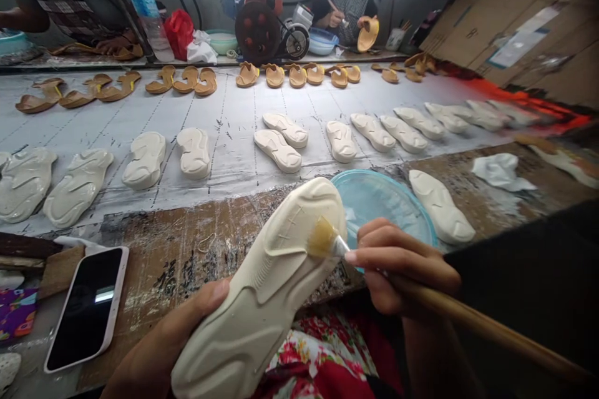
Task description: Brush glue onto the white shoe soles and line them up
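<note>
Cream sole (255,305) clasped by left fingers (216,294), brush (322,238) pinched in right fingers (390,258), blue basin (423,210) partly hidden behind, phone (88,310) nearby.

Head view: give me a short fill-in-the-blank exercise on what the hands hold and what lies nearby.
The right hand holds a ____ by its wooden handle.
Its bristles touch the pale shoe ____ in the left hand.
The phone lies face ____.
Missing words: brush; sole; up.
</note>
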The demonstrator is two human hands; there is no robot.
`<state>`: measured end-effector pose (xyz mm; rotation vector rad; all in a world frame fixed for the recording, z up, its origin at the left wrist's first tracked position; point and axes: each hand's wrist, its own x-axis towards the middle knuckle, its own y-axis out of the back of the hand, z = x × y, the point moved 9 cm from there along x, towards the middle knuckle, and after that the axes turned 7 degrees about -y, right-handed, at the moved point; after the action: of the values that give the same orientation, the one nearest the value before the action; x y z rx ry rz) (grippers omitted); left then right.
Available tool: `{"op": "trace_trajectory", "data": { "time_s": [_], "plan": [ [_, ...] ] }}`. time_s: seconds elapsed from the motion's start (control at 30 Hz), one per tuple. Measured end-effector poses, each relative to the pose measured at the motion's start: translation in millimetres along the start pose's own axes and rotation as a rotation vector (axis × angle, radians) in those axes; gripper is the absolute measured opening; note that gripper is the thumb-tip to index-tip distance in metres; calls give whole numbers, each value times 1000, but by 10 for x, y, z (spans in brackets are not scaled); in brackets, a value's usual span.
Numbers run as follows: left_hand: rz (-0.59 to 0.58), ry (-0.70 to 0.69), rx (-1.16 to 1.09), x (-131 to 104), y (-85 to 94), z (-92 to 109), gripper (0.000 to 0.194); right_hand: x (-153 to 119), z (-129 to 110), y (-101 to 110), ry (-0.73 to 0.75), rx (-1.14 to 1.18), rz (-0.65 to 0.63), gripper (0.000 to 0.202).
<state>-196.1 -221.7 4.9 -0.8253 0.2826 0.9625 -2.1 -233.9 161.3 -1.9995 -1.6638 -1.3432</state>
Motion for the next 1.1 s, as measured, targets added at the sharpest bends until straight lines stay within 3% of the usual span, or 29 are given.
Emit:
{"op": "trace_trajectory", "data": {
  "time_s": [0.1, 0.2, 0.3, 0.4, 0.47, 0.53, 0.6, 0.63, 0.73, 0.83, 0.97, 1.03, 1.1],
  "plan": [
    [5, 78, -160, 3, -31, -82, 47, -89, -29, -108, -29, 2, 8, 31],
    [56, 14, -190, 66, -83, -42, 47, -224, -162, -298, -22, -25, 104, 26],
    [196, -123, -226, 167, -44, 44, 42, -360, -318, -636, 4, -53, 31, 20],
    [271, -178, -325, 318, 18, 72, 42, -456, -314, -837, -41, 103, -140, 16],
    [238, -156, -400, 455, 34, 58, 46, -478, -106, -755, -197, 189, -174, 14],
    [162, -120, -455, 588, 35, 36, 50, -496, 242, -442, -409, 115, -48, 16],
    [89, -93, -485, 688, 43, 5, 52, -574, 581, 59, -599, -54, 225, 18],
    [67, -82, -495, 721, 54, -16, 52, -616, 704, 247, -654, -115, 302, 18],
    [75, -57, -500, 752, 111, -82, 53, -738, 1006, 529, -816, -234, 328, 23],
    [104, -63, -465, 709, 132, -82, 56, -826, 1122, 530, -927, -211, 254, 32],
    [133, -99, -421, 601, 88, -1, 53, -806, 947, 365, -928, -81, 246, 26],
    [117, -118, -382, 536, 22, 44, 50, -699, 766, 134, -820, 42, 173, 17],
    [68, -110, -336, 463, -80, 64, 48, -512, 442, -230, -534, 257, -25, 13]
  ]
}}
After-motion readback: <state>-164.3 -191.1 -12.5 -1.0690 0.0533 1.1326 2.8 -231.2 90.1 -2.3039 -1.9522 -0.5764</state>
